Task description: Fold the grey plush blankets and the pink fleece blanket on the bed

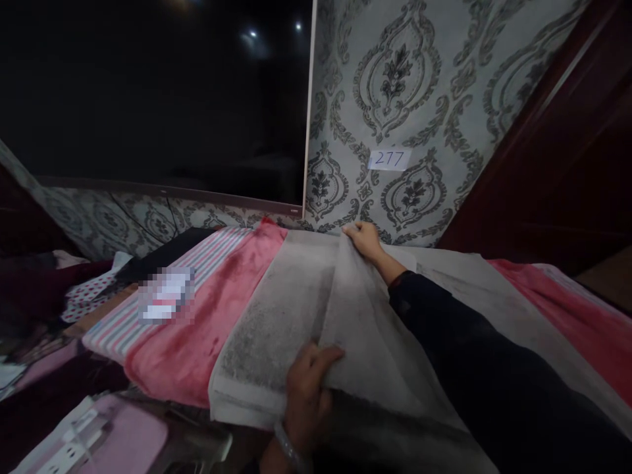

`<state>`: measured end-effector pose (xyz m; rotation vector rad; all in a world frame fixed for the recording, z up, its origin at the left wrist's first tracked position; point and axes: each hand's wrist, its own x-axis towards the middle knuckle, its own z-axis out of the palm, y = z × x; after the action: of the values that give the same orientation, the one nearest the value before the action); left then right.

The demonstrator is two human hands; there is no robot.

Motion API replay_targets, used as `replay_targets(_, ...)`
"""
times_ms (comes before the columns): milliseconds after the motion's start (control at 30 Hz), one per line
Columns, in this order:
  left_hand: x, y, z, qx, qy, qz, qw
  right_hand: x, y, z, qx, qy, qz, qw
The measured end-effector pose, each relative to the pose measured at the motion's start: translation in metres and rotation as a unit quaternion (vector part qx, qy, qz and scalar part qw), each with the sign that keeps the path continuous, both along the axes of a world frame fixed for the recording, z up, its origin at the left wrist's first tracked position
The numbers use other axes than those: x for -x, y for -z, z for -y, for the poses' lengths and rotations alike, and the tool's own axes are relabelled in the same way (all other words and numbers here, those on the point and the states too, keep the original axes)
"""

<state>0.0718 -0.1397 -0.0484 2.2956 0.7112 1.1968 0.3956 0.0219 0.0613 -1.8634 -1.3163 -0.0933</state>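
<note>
A grey towel-like cloth [276,296] with a short plush nap lies spread across a long surface, with a loose fold raised near its middle. At the far end of that fold, close to the wall, my right hand [366,241] pinches the cloth between thumb and fingers. My left hand [311,388], with a bracelet at the wrist, is closed on the fold at the near edge, thumb on top; some of its fingers are hidden. Under the grey cloth is a pink fleece cloth [197,336], which shows on both sides. A striped cloth [118,329] lies beneath the pink one.
A large dark television screen [158,99] stands behind on the left. The patterned wall [399,79] bears a paper label [390,158] reading 277. Low at left are a pink stool-like seat [133,434], a white power strip [74,447] and piled clothes [93,289].
</note>
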Motion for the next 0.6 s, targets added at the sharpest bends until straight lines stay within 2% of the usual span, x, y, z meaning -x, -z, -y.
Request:
replay_targets(67, 0.021, -0.010, -0.015, -0.017, -0.050, 0.032, 0.998, 0.018, -0.018, -0.018, -0.039, -0.022, 0.017, 0.999)
replay_targets(133, 0.045, -0.015, -0.035, -0.004, -0.086, 0.037, 0.996, 0.043, -0.021, -0.036, 0.001, -0.039, 0.034, 0.999)
replay_targets(200, 0.067, -0.011, -0.055, 0.030, -0.102, 0.011, 0.994, 0.069, -0.007, -0.047, 0.096, -0.060, 0.040, 0.993)
replay_targets(267, 0.083, -0.001, -0.069, 0.054, -0.105, -0.032, 0.992, 0.089, 0.019, -0.049, 0.179, -0.093, 0.035, 0.979)
replay_targets(333, 0.092, 0.011, -0.075, 0.050, -0.116, -0.064, 0.990, 0.098, 0.047, -0.043, 0.215, -0.121, 0.028, 0.969)
replay_targets(433, 0.093, 0.027, -0.075, 0.023, -0.124, -0.079, 0.989, 0.084, 0.073, -0.029, 0.235, -0.123, 0.029, 0.964)
replay_targets(500, 0.091, 0.031, -0.073, 0.008, -0.124, -0.076, 0.989, 0.063, 0.076, -0.018, 0.240, -0.094, 0.026, 0.966)
replay_targets(600, 0.089, 0.034, -0.074, -0.008, -0.123, -0.068, 0.990, 0.027, 0.070, 0.004, 0.241, -0.026, 0.012, 0.970)
